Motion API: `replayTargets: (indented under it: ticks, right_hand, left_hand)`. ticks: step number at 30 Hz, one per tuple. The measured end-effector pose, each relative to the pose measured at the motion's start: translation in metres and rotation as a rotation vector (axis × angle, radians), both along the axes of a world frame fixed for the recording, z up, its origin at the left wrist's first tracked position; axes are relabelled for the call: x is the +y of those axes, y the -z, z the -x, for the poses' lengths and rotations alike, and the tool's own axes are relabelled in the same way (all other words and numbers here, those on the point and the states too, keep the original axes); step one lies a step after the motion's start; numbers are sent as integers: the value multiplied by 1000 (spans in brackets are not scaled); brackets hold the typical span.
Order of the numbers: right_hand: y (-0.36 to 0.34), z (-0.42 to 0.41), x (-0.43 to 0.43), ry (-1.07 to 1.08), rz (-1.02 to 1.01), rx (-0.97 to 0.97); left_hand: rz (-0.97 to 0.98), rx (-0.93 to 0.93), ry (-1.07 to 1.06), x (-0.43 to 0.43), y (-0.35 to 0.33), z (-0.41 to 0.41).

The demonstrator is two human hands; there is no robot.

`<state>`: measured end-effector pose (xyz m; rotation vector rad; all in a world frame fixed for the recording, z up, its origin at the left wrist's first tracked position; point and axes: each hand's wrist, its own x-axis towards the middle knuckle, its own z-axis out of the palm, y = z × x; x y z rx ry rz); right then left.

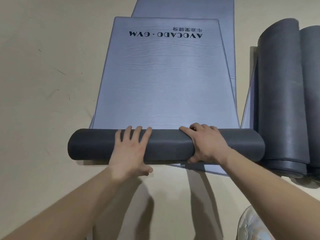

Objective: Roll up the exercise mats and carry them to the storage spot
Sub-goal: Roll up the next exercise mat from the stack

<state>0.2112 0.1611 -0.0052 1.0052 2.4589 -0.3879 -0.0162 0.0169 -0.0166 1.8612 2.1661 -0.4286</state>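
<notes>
A grey-blue exercise mat (164, 80) printed "AVOCADO · GYM" lies flat on the floor, stretching away from me. Its near end is wound into a dark grey roll (93, 144) lying crosswise. My left hand (129, 149) rests flat on top of the roll with fingers spread. My right hand (206, 144) curls over the roll, thumb tucked under its near side. A second flat mat (226, 32) lies underneath, showing at the far end and right edge.
Two rolled dark grey mats (284, 94) lie lengthwise on the right, close to the roll's right end, on another flat mat (249, 108). Beige floor (43, 84) spreads to the left. A light shoe (251, 226) shows at bottom right.
</notes>
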Motion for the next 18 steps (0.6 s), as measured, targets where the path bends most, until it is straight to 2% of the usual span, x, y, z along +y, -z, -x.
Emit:
replayTargets:
  ticks: [3,7,10,12,14,16,18]
  right_hand:
    - [-7,14,31,-10,77,-47]
    - [5,-1,22,72,-177,94]
    - [24,-10,16,-8,-335,76]
    - [23,0,35,-20,-305,37]
    - [14,14,59,-41,-212,7]
    - [6,22,74,-27,-112,-37]
    - [1,27,82,11,-42,-52]
  left_hand:
    - [-104,-28,-23,12,6,5]
    - [52,-179,-43,68,1,34]
    - [126,-193,-39,89,-1,43]
    - [-5,-131,-55,78,1,43]
    - [-102,18,21,57,10,41]
    - [-103,74,69,59,15,44]
    - [-78,40,55,77,9,48]
